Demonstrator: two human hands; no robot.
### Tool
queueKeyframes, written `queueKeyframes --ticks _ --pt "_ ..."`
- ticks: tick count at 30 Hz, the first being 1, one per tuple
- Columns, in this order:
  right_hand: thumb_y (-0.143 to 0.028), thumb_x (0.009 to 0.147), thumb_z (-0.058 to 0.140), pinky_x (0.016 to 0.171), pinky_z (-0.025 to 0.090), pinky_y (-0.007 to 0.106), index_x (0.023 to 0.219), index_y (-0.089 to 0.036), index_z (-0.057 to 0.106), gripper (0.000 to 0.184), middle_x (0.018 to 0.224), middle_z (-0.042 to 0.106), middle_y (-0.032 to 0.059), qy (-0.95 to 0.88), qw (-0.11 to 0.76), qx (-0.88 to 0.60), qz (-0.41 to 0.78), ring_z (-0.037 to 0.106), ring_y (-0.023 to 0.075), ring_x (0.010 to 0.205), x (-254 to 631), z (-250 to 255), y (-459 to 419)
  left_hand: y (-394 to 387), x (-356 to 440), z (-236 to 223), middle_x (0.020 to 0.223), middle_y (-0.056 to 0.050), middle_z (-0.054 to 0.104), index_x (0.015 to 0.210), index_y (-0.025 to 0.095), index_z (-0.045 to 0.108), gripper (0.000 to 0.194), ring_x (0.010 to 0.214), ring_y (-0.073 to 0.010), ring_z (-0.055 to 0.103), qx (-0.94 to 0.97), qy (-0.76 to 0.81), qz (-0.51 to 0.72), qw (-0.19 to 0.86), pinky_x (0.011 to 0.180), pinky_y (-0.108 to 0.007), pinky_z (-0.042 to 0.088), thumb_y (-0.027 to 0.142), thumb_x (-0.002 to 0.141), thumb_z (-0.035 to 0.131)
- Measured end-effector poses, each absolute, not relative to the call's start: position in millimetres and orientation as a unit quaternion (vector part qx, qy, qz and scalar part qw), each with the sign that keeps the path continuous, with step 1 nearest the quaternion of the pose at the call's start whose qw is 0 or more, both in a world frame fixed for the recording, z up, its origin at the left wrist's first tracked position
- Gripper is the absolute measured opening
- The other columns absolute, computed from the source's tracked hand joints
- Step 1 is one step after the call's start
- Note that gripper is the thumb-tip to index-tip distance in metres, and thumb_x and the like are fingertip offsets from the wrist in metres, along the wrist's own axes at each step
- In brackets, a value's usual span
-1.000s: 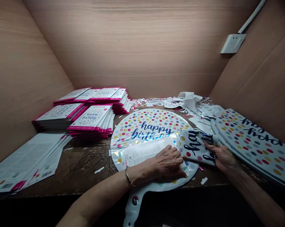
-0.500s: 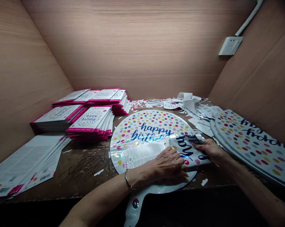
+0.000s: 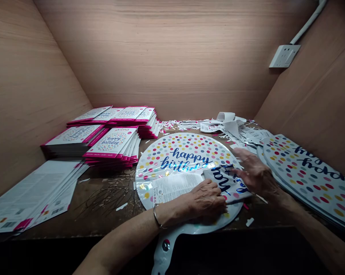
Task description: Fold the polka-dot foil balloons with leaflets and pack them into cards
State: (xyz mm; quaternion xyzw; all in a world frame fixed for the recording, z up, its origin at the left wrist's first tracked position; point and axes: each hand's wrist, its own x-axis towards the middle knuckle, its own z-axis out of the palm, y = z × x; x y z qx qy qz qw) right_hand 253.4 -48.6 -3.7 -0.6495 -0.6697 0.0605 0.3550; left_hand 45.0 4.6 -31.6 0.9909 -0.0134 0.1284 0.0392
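As the curled left hand (image 3: 209, 196), grip unclear, pressed the folded foil (image 3: 225, 183) near the desk's front edge (image 3: 100, 226), the right hand (image 3: 255, 173) blurred over it, loosely open! Folding looked underway, seemingly calling for firm flattening

Site looks, from where I stand, like a small workshop booth: bare wooden panels (image 3: 172, 53) on three sides, a socket plate (image 3: 284, 56) with cable (image 3: 308, 23) near the right corner, a scuffed dark desk (image 3: 86, 214). Indications of batch work: identical pink-edged packets (image 3: 112, 142) stacked at left, printed cards (image 3: 37, 194) fanned nearer, matching dotted "happy birthday" sheets (image 3: 310, 168) layered at right, paper scraps (image 3: 231, 124) littering the back.
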Motion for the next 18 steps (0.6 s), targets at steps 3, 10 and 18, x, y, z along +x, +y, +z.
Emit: queueKeyframes --ticks 3,10,18 --pt "-0.027 0.086 0.049 0.109 0.019 0.046 0.124 -0.026 0.053 0.038 0.133 0.047 0.0039 -0.863 0.195 -0.464 0.042 0.032 0.024 0.128 244 -11 -47 4 47 -33 0.081 -0.007 0.059 0.082 0.016 0.061 0.026 0.078 -0.0191 0.049 0.992 0.001 0.122 0.043 0.075 -0.034 0.034 0.036 0.088 0.045" --pt "-0.029 0.089 0.044 0.109 0.016 0.048 0.132 -0.029 0.042 0.044 0.144 0.029 0.0014 -0.89 0.091 -0.435 0.099 0.021 0.0225 0.133 229 -41 -45 0 44 -24 0.11 -0.007 0.06 0.101 0.016 0.061 0.027 0.103 -0.0194 0.048 0.984 -0.007 0.162 0.068 0.094 -0.033 0.032 0.03 0.09 0.04" --pt "-0.042 0.075 0.062 0.108 0.017 0.051 0.123 -0.022 0.055 0.053 0.136 0.043 0.0104 -0.858 0.152 -0.472 0.135 0.028 0.0295 0.13 190 -37 -44 12 35 4 0.105 -0.005 0.062 0.089 0.016 0.063 0.025 0.101 -0.0167 0.051 0.991 -0.07 0.09 0.074 0.099 -0.029 0.03 0.025 0.089 0.04"
